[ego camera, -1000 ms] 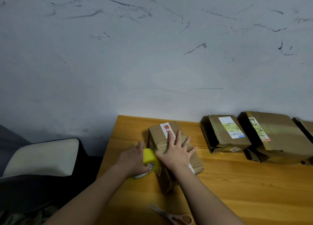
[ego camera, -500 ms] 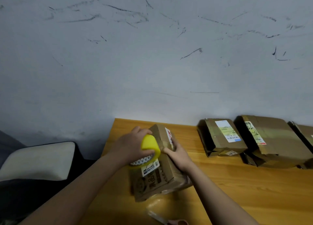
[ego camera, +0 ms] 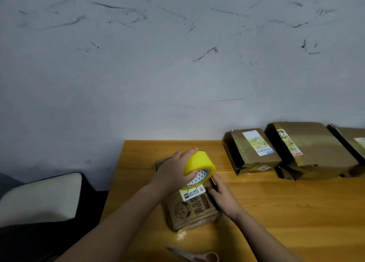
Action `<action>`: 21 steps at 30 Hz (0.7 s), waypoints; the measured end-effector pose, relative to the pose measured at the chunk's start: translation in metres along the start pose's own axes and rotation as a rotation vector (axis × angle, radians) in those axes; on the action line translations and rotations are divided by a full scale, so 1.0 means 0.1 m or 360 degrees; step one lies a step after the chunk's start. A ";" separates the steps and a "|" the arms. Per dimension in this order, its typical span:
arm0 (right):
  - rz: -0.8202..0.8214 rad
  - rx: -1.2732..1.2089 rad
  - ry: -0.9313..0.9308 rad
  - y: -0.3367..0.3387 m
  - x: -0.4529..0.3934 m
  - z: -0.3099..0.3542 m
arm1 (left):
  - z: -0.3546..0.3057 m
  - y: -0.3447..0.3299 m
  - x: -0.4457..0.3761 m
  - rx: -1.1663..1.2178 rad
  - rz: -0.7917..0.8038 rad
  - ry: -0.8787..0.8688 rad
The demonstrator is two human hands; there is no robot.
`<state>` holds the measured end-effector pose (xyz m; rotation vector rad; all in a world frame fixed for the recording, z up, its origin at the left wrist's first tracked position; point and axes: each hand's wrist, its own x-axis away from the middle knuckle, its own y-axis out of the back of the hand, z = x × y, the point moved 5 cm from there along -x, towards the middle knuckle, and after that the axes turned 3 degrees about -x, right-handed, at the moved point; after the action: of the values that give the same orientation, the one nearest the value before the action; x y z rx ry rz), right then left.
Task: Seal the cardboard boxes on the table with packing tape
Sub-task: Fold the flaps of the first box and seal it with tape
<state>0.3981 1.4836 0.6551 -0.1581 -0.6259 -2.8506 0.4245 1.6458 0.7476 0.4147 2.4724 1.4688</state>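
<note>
The left hand (ego camera: 173, 173) grips the yellow tape roll (ego camera: 199, 166), fingers curled over it, just above the printed cardboard box (ego camera: 189, 208). The right hand (ego camera: 223, 196) holds that box's right edge, fingers bent against it. The box lies on the counter (ego camera: 276, 212) beneath both hands. Scissors (ego camera: 197, 256) lie nearer the person; three more boxes (ego camera: 254, 149) sit beyond the right hand.

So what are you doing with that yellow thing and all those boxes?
A person is taping up a cardboard box on the wooden table. The left hand grips a yellow roll of packing tape just over the box, while the right hand holds the box's right side. Scissors lie at the near edge. Three more labelled boxes wait in a row by the wall.
</note>
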 end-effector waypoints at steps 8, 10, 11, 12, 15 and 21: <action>0.0049 0.0132 -0.0052 -0.12 0.08 -0.15 | 0.10 -0.05 -0.04 0.0054 0.0125 -0.0004; 0.0022 0.0295 -0.0041 -0.11 0.10 -0.13 | 0.05 -0.06 -0.01 -0.0109 0.0157 -0.0089; 0.0009 0.0384 -0.0020 -0.10 0.10 -0.11 | 0.02 -0.06 0.00 -0.0206 0.0160 -0.0134; 0.0011 0.0467 -0.0011 -0.09 0.10 -0.09 | -0.01 -0.05 -0.01 -0.0307 0.0163 -0.0171; 0.0038 0.0616 -0.0031 -0.10 0.09 -0.07 | -0.07 0.01 -0.06 -0.0596 0.0239 -0.0237; 0.0086 0.0773 -0.0078 -0.08 0.09 -0.02 | -0.02 0.28 0.06 -0.1156 0.0458 -0.0370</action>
<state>0.3880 1.4879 0.6516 -0.1594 -1.2733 -2.5575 0.4218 1.6593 0.7728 0.7428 1.5949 2.1430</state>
